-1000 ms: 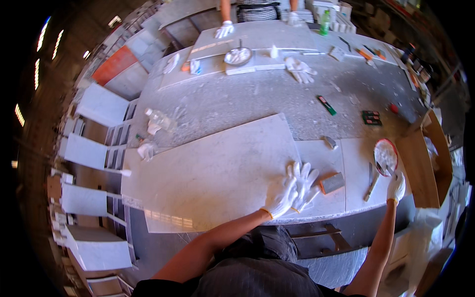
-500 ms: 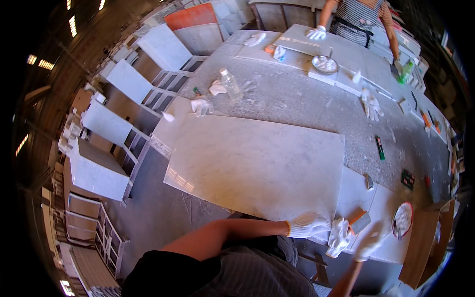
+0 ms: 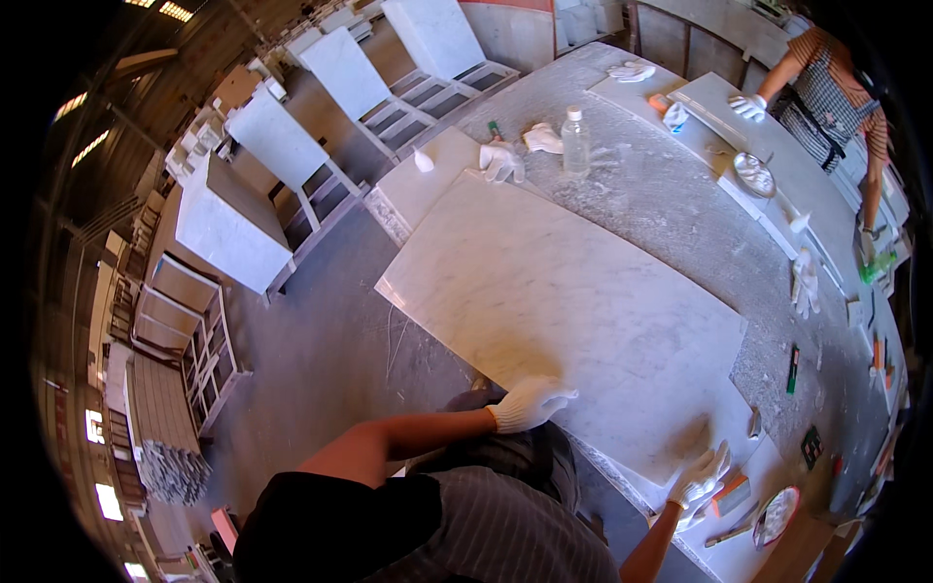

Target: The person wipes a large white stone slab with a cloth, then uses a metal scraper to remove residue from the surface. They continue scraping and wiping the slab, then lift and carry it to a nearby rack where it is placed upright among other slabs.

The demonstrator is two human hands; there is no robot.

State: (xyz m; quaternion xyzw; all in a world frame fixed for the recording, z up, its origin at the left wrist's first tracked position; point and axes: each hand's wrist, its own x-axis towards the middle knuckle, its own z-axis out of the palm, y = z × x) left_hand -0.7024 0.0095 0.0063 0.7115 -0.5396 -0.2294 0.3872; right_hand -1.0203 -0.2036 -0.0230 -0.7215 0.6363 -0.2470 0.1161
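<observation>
A large white marble slab point(image 3: 564, 291) lies flat on a grey worktable point(image 3: 671, 194). My left hand point(image 3: 528, 402), in a white glove, rests on the slab's near edge with its fingers closed over the rim. My right hand point(image 3: 704, 474), also gloved, lies with spread fingers on the slab's near right corner. Neither hand lifts anything off the table.
A clear bottle point(image 3: 575, 141) and crumpled white gloves point(image 3: 501, 160) lie at the table's far end. Another person point(image 3: 826, 87) in gloves works at a far bench. A round dish point(image 3: 776, 515), a small block point(image 3: 731, 494) and markers lie right. White slabs on racks point(image 3: 233, 223) stand left.
My view has swung left and tilted. My left hand slid along the near edge to the left, away from the right hand, which stays near the slab's right corner.
</observation>
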